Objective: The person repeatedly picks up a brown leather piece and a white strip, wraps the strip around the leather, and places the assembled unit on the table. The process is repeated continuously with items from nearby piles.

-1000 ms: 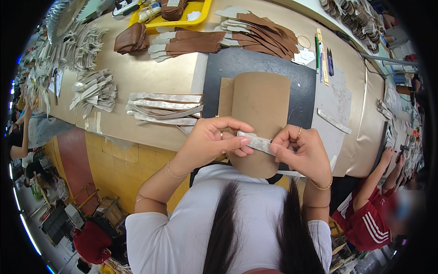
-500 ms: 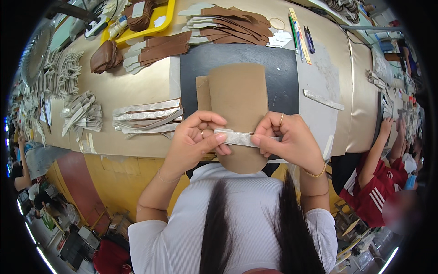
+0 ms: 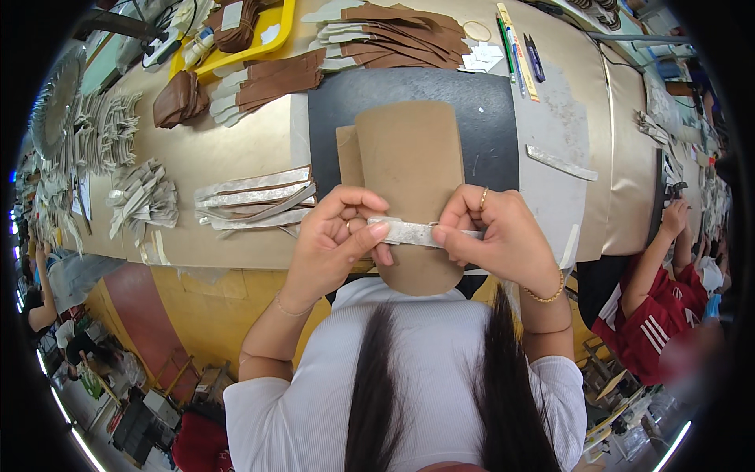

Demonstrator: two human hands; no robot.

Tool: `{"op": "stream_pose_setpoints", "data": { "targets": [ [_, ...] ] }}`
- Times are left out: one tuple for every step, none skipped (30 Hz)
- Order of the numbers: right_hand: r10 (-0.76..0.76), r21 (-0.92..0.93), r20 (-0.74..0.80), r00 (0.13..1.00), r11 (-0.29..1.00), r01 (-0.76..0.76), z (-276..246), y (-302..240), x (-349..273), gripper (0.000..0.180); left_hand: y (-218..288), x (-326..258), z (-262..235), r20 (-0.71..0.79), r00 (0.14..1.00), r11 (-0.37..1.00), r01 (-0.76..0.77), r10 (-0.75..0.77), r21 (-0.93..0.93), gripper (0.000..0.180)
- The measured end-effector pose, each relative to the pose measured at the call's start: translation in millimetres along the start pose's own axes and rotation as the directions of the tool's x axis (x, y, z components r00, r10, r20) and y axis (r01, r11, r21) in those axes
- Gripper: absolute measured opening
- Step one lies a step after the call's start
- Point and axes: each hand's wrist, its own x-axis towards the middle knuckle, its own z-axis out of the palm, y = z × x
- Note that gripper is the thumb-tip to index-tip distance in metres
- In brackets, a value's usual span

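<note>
The left hand (image 3: 334,236) and the right hand (image 3: 491,232) each pinch one end of a narrow silvery strip (image 3: 409,231) between thumb and fingers, holding it level just above the near end of a tan, rounded cardboard piece (image 3: 409,169) — this lies on a black mat (image 3: 487,118) at the table's front edge. Left of the hands, more silvery and brown strips (image 3: 255,197) lie fanned on the tan tabletop (image 3: 212,157), well apart from a yellow tray (image 3: 275,31) at the far side.

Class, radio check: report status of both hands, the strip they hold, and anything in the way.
Left hand and right hand both pinching silver strip. Strip held level across tan rounded panel. Nothing between the hands.
</note>
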Motion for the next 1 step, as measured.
{"op": "stream_pose_setpoints", "data": {
  "targets": [
    [0.001, 0.000, 0.003, 1.000, 1.000, -0.001, 0.5, 0.3, 0.5, 0.014, -0.3, -0.2, 0.0, -0.004, 1.000, 1.000, -0.004, 0.004, -0.004, 0.025]
  ]
}}
